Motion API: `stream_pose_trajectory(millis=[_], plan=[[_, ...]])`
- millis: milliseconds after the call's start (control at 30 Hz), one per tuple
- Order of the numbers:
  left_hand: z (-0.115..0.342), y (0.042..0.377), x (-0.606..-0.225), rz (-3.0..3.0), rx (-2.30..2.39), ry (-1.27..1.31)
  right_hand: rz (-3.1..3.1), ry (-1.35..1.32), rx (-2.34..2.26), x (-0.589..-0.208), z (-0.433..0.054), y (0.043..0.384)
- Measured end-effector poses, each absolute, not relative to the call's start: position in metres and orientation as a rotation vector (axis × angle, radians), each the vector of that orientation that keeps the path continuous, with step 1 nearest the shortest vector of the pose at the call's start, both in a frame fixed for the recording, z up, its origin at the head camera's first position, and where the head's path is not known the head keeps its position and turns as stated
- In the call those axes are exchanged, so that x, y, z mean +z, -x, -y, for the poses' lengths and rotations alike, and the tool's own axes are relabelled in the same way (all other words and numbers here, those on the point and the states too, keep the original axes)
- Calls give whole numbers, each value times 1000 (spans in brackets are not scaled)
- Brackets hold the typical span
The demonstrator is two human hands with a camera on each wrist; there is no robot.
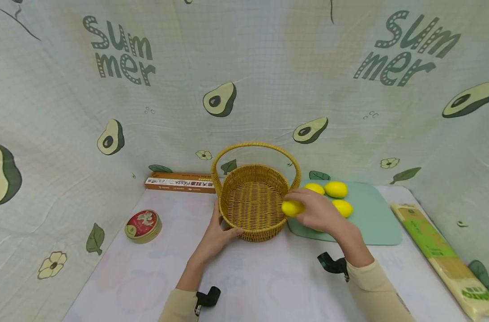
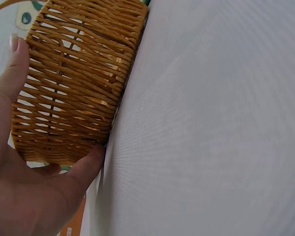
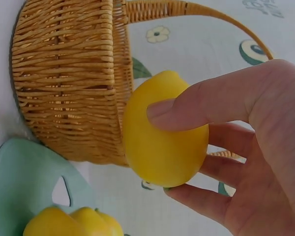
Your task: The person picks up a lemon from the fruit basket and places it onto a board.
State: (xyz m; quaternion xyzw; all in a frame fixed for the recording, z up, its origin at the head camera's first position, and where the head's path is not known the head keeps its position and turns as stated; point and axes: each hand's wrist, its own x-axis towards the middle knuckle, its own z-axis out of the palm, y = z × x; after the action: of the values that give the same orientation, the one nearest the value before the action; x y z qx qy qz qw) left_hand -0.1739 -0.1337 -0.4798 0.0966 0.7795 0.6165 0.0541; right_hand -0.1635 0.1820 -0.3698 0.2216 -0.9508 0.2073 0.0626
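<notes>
A round wicker basket (image 1: 253,203) with a tall arched handle stands on the table, bare weave showing inside. My left hand (image 1: 216,237) holds its near left side, thumb along the rim and fingers low against the woven wall (image 2: 73,83). Between the thumb and fingers of my right hand (image 1: 320,212) is a yellow lemon (image 3: 160,135), held at the basket's right rim. Further lemons (image 1: 336,189) lie on a pale green cutting board (image 1: 375,219) just right of the basket, partly hidden by the right hand in the head view.
A red and gold round tin (image 1: 143,226) sits at the left. Behind the basket's left side lies a long brown pasta box (image 1: 180,182). A long packet of noodles (image 1: 441,255) runs along the right edge. Printed cloth (image 1: 260,103) hangs behind and at the sides.
</notes>
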Motion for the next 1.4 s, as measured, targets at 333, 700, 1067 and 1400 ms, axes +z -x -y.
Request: stream_pose_trajectory(millis=[333, 700, 1067, 1400], plan=[[133, 162, -447, -2296, 1837, -270, 2900, -557, 611, -377, -205, 155], [134, 174, -481, -2351, 1859, -271, 2921, -438, 688, -386, -244, 147], [133, 174, -480, -2348, 1861, -262, 2904, -323, 752, -397, -274, 136], [135, 174, -480, -2355, 1846, -275, 2934, -255, 713, -401, -290, 131]])
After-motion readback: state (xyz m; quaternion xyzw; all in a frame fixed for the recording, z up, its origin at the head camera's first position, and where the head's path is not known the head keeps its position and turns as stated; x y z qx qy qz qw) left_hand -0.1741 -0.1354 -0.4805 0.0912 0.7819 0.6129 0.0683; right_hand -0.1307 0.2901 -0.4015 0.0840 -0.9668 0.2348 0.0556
